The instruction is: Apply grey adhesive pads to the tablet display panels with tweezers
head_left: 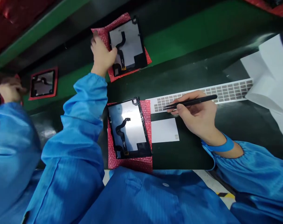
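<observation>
My left hand (101, 56) reaches out to the conveyor and grips the edge of a red bubble-wrap pad (104, 34) that carries a display panel (128, 45) with a black flex cable. My right hand (197, 116) holds black tweezers (192, 101) with the tips pointing left over a long strip of small grey labels (225, 91). Right in front of me a second display panel (128, 127) lies on its own red pad (129, 163), touched by neither hand.
A co-worker in a blue sleeve (8, 137) has a hand (9, 90) at the far left near a third panel on a red pad (43, 82). A white sheet (164, 130) lies on the black mat (185, 154). White paper (271, 81) sits at the right.
</observation>
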Tool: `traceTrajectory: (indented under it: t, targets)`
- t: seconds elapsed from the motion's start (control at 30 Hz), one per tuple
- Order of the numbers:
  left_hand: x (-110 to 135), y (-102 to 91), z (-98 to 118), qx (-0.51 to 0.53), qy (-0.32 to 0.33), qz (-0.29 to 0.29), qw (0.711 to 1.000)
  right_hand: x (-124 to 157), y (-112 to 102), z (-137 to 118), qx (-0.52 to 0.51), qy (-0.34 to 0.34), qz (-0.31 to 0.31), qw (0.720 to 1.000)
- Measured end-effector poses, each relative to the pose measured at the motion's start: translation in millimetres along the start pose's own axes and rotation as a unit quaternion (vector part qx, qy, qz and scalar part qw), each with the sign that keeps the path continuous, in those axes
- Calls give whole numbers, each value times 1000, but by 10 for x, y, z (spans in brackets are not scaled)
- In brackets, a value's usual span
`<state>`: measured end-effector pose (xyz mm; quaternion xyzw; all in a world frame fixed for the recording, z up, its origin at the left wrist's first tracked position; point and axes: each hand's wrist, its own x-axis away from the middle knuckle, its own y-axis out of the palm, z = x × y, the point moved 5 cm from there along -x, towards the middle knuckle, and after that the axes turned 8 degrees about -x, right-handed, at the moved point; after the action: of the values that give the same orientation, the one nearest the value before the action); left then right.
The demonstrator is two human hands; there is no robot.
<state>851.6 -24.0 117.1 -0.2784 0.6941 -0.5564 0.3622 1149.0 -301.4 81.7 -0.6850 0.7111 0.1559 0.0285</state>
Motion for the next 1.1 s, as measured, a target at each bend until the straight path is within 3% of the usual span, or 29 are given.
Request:
traceTrajectory:
  t: [0.1, 0.27, 0.37, 0.57, 1.1]
  targets:
    - [509, -120, 409, 45, -47, 71, 995, 8, -1, -31, 57, 27, 6, 998]
    - [1606, -503, 1814, 167, 152, 34, 973, -140, 78, -60, 144, 38, -22, 989]
    - [1853, -555, 2210, 143, 167, 10, 975, -243, 115, -4, 179, 45, -37, 982]
    - [1811, -436, 2200, 127, 157, 37, 979, -261, 87, 85, 178, 78, -35, 980]
    - [1817, -476, 2243, 135, 147, 17, 980, -354, 162, -72, 156, 145, -40, 976]
